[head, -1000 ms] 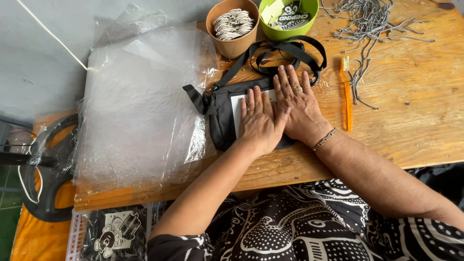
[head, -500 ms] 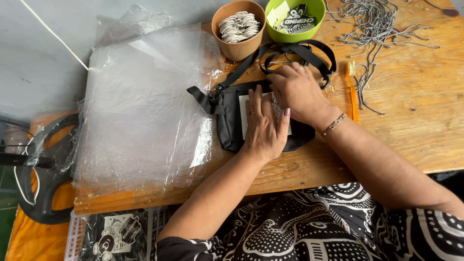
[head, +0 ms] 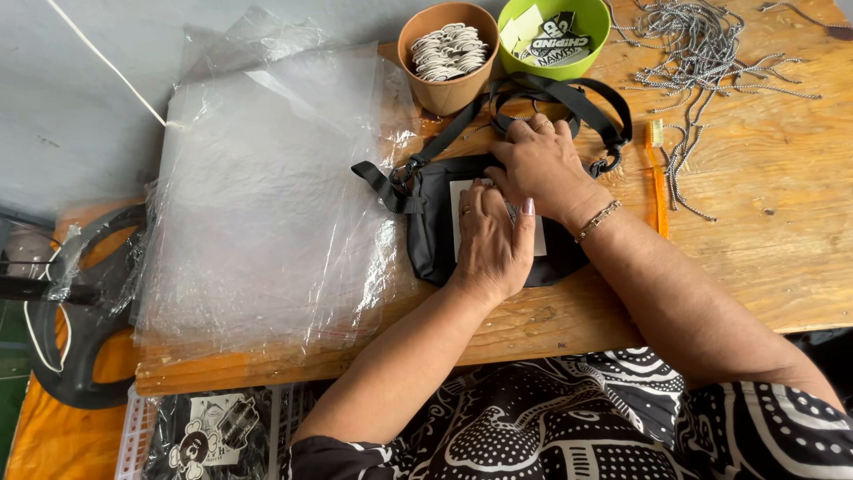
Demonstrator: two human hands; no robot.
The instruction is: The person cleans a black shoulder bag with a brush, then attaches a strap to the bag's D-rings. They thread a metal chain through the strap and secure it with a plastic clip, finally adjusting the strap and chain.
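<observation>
A small black bag (head: 433,233) with a white card on its front lies on the wooden table (head: 764,231). Its black strap (head: 569,96) loops toward the bowls behind it. My left hand (head: 491,240) lies flat on the bag, fingers together, pressing the card. My right hand (head: 539,164) rests just above it on the bag's upper edge, fingers curled down near the strap; a bracelet sits on that wrist. Whether the right fingers pinch anything is hidden.
A stack of clear plastic bags (head: 267,196) covers the table's left part. Behind stand a brown cup of round tags (head: 447,55) and a green bowl of printed cards (head: 553,36). An orange toothbrush (head: 658,178) and several metal ball chains (head: 711,62) lie at right.
Both hands lay flat side by side on the bag a second ago. My right hand has since slid up toward the strap end, and my left hand stays pressing the card.
</observation>
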